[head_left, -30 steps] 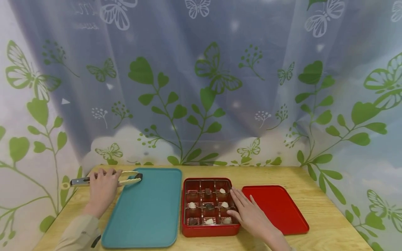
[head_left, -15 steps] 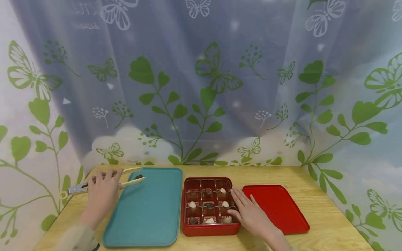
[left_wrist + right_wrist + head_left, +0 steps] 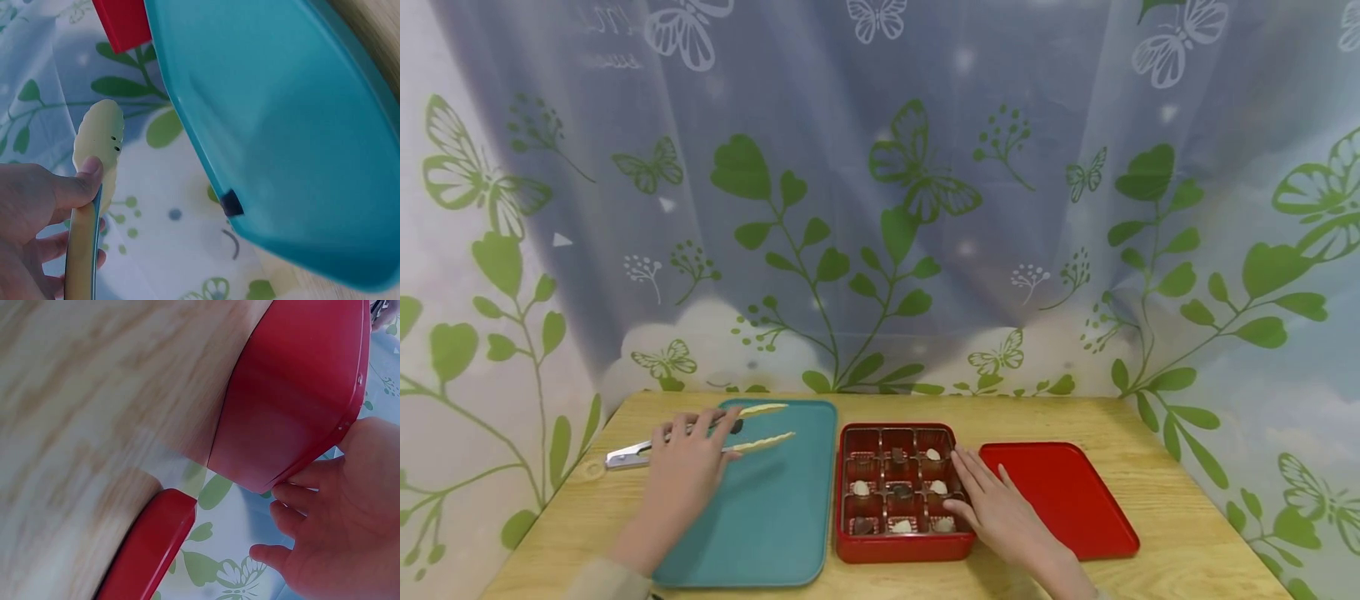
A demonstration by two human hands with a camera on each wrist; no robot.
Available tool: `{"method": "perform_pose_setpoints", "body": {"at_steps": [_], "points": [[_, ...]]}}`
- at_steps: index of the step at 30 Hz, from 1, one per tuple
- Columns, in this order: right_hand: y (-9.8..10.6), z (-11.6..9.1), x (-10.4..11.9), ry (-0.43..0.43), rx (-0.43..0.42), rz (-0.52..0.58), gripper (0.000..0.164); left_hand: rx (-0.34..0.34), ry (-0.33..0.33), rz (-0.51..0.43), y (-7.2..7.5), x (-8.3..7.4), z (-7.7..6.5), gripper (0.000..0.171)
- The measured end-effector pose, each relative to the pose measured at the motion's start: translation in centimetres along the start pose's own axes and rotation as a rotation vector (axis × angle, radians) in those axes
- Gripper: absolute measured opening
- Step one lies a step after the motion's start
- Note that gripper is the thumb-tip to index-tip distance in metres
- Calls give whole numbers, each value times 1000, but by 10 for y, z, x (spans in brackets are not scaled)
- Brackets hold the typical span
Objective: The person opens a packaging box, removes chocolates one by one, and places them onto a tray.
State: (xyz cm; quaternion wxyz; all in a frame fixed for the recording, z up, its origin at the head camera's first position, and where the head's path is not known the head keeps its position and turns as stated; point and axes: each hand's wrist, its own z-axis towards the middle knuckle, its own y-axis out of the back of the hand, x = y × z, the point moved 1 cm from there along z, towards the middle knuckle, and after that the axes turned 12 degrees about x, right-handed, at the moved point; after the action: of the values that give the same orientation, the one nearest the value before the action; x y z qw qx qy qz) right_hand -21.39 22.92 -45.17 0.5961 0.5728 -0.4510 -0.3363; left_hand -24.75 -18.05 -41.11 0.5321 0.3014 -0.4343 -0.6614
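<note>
At left of centre in the head view, the left hand [image 3: 688,462] has its fingers curled round metal tongs with ribbed, cream-coloured, scalloped tips [image 3: 99,134], their two arms spread wide with nothing between the tips. A small, dark, matt block [image 3: 231,203] lies at the edge of a smooth, teal, rounded rectangular tray [image 3: 775,508], in the lower middle of the left wrist view. At lower centre of the head view stands a deep, glossy red box [image 3: 906,548], its clear plastic insert divided into square compartments with little dark and white pieces. The right hand [image 3: 1000,504], fingers nearly straight and grasping nothing, rests against its right side. Beyond, at lower right, a flat red panel with rounded corners [image 3: 1067,492] lies on a pale, wood-grained tabletop [image 3: 1123,425].
</note>
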Motion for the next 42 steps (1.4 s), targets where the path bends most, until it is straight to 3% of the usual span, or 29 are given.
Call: {"method": "perform_pose_setpoints", "body": {"at_steps": [7, 14, 29, 36, 42], "points": [[-1, 0, -2, -2, 0, -7, 73, 19, -51, 0, 0, -22, 6, 64], [0, -1, -4, -6, -1, 4, 74, -30, -116, 10, -1, -44, 16, 63], [1, -1, -4, -4, 6, 7, 73, -28, -266, 18, -7, -87, 50, 66], [0, -1, -5, -1, 5, 13, 72, -14, -405, 99, -4, -108, 74, 68], [1, 0, -2, 20, 2, 23, 72, -61, -557, 181, -3, -126, 92, 56]]}}
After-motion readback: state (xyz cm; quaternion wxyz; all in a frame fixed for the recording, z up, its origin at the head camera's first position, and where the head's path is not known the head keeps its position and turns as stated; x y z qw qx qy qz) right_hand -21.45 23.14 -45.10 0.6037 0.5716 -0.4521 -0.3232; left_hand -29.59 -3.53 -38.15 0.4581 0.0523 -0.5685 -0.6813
